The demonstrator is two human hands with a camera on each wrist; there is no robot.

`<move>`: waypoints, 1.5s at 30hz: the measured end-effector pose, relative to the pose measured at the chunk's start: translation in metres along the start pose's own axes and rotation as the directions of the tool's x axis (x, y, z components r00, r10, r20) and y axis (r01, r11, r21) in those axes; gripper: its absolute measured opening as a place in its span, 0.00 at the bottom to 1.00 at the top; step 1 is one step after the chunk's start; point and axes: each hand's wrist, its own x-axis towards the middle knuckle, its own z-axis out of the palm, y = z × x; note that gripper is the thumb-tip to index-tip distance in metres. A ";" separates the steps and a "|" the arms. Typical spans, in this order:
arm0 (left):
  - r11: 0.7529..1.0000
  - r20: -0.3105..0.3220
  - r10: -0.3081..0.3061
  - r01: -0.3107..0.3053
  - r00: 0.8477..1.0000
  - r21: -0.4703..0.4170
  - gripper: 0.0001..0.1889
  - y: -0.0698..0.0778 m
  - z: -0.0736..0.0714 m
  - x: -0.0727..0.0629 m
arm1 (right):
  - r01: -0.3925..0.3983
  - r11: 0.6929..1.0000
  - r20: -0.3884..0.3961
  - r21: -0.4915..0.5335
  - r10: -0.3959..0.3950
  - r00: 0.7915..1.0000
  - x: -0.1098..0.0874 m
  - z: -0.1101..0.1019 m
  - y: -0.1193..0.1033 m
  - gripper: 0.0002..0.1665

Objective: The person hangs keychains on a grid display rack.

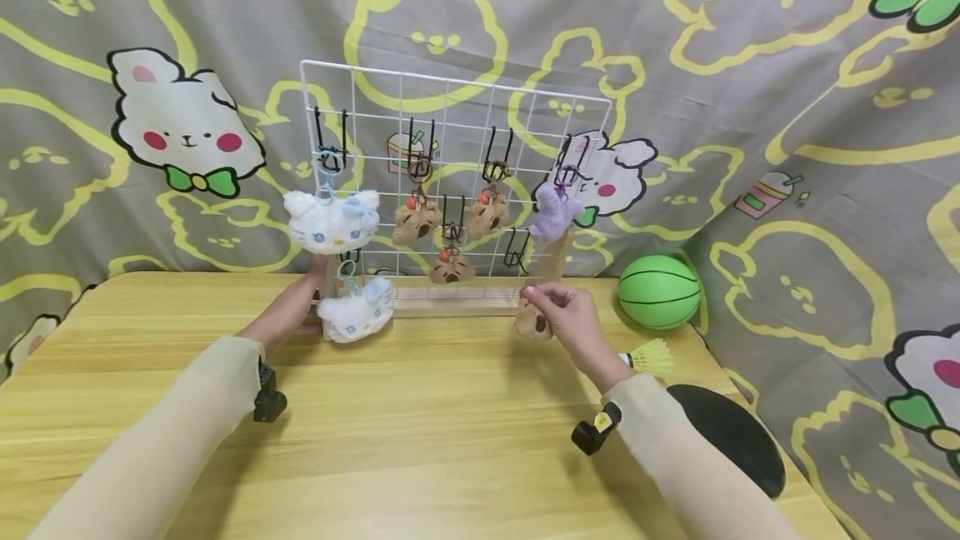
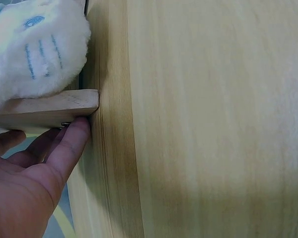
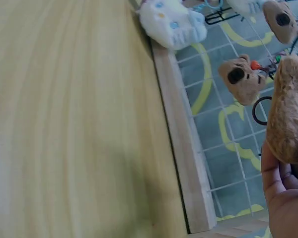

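Fingers of my right hand (image 1: 570,319) pinch a brown plush bear keychain (image 1: 531,322) in front of the rack's lower right; its dark ring (image 3: 260,110) shows in the right wrist view. Above that hand, a black hook (image 1: 516,257) on the white wire rack (image 1: 446,92) bears nothing. My left hand (image 2: 35,173) touches the side of the rack's wooden base (image 2: 49,106) with extended fingers, partly hidden behind a white plush cat keychain (image 1: 358,311) in the head view. Another white plush cat (image 1: 333,223) hangs above it.
Several brown plush keychains (image 1: 416,219) and a purple plush keychain (image 1: 555,213) hang on the rack. To the right on the wooden table (image 1: 420,423) are a green ball (image 1: 658,292), a yellow shuttlecock (image 1: 651,357) and a black paddle (image 1: 731,440). Patterned cloth (image 1: 262,15) hangs behind.
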 end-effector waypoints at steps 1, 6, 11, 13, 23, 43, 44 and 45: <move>1.000 0.001 -0.002 0.002 1.000 0.003 0.55 0.000 0.000 0.000 | 0.000 1.000 -0.006 0.006 0.000 1.000 0.001 -0.001 -0.001 0.20; 1.000 -0.001 0.000 0.000 1.000 0.004 0.55 0.000 0.000 -0.001 | 0.016 1.000 -0.020 0.000 -0.016 1.000 0.005 -0.005 -0.006 0.21; 1.000 -0.002 0.000 0.000 1.000 -0.001 0.55 0.001 0.000 -0.001 | 0.019 1.000 -0.031 -0.020 -0.020 0.999 0.009 -0.006 -0.010 0.21; 1.000 -0.004 0.000 0.000 1.000 0.000 0.55 0.001 -0.001 -0.002 | 0.015 0.999 -0.037 -0.032 -0.017 0.999 0.011 -0.006 -0.011 0.20; 1.000 -0.013 -0.005 0.005 1.000 -0.001 0.55 0.003 -0.001 -0.003 | -0.003 0.999 -0.061 -0.033 0.001 0.998 0.017 -0.002 -0.011 0.18; 1.000 -0.010 -0.002 0.002 1.000 0.001 0.54 0.000 0.001 -0.001 | 0.021 1.000 -0.029 -0.004 -0.022 0.999 0.024 0.001 0.002 0.18; 1.000 -0.009 -0.003 0.003 1.000 0.001 0.54 0.000 0.001 -0.001 | 0.021 1.000 -0.030 -0.004 -0.021 0.999 0.024 0.001 0.003 0.18; 1.000 -0.010 -0.006 0.006 1.000 0.001 0.54 0.000 0.001 -0.001 | 0.021 1.000 -0.029 -0.003 -0.021 0.999 0.024 0.001 0.003 0.18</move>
